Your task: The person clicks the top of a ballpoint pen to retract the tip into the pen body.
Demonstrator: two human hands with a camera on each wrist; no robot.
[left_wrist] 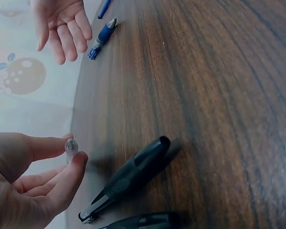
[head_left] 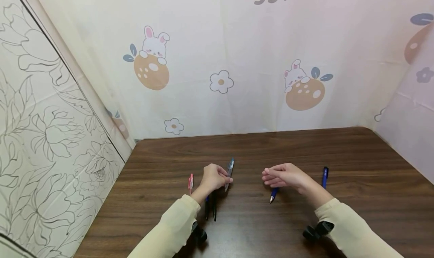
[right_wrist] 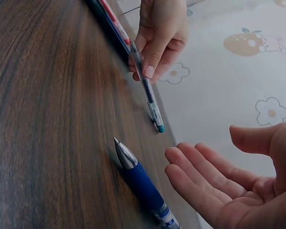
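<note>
My left hand [head_left: 215,177] pinches a clear-barrelled pen [head_left: 230,168] with a blue-green end between thumb and fingers. In the right wrist view this pen [right_wrist: 148,90] points its tip up and its coloured end down. Two dark pens [head_left: 211,207] lie under the left wrist, and a pink pen [head_left: 191,182] lies to its left. My right hand [head_left: 285,175] has its fingers extended and holds nothing. Beside and partly under it lies a blue pen [head_left: 274,195] with a silver tip, its far part hidden in the head view.
Another blue pen [head_left: 325,177] lies right of the right forearm. The brown wooden table [head_left: 251,228] ends at a printed curtain [head_left: 220,111] at the back. A flower-patterned panel [head_left: 54,137] stands along the left side.
</note>
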